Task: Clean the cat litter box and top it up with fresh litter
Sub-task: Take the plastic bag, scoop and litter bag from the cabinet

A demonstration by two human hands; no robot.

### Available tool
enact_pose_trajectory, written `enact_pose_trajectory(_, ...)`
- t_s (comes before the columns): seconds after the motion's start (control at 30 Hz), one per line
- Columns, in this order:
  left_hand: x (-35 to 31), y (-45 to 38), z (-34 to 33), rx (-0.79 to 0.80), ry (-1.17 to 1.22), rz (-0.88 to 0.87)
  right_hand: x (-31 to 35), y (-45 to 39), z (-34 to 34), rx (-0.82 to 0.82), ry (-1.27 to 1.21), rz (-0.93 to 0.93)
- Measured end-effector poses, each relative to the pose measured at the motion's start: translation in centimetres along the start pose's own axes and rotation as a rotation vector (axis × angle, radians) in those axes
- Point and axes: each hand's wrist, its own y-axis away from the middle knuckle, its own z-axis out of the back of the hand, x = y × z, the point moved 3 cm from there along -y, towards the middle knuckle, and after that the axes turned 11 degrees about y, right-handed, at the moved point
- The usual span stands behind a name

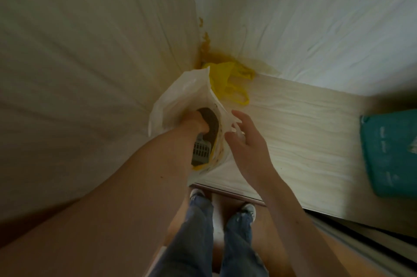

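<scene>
Left hand (194,122) is plunged into the open white plastic litter bag (171,105) standing in the corner, fingers hidden inside, so its grip on the grey slotted plastic scoop (201,149) can't be confirmed; right hand (244,139) hovers just beside the bag's rim, fingers spread, holding nothing. Likely scooping fresh litter; next needs the bag mouth steadied and the scoop lifted level. Pale wood-grain ledge (293,132), crumpled yellow plastic bag (223,78) behind, teal pack (392,152) at right, white walls, litter box unseen.
</scene>
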Motion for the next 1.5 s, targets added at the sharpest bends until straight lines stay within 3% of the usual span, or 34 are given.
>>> enact_pose_trajectory(0.27,-0.3,10.0,2.3,0.069,0.021,-0.033,1.9,0.8,0.7,0.073,0.153,0.083)
enact_pose_trajectory(0.6,1.3,21.2,4.5,-0.391,0.162,-0.207,2.0,3.0,1.5,0.124,0.204,0.213)
enact_pose_trajectory(0.8,3.9,26.7,2.5,-0.549,0.376,-0.197,0.3,3.8,1.7,0.119,0.023,0.152)
enact_pose_trajectory(0.97,5.3,28.3,-0.7,-0.453,0.61,-0.102,1.3,6.4,2.5,0.004,0.132,0.232)
enact_pose_trajectory(1.1,5.3,29.6,-2.8,-0.512,0.891,-0.098,1.1,7.8,3.2,-0.106,0.119,0.295)
enact_pose_trajectory(1.37,1.4,32.7,-3.2,-0.625,1.152,-0.415,3.0,9.0,-0.1,0.4,-0.23,0.062)
enact_pose_trajectory(1.43,0.2,32.8,-2.9,-0.602,1.152,-0.469,3.7,9.0,0.1,0.411,-0.312,0.089)
enact_pose_trajectory(1.5,-0.8,32.5,-2.8,-0.58,1.143,-0.516,4.1,8.7,0.9,0.318,-0.342,0.141)
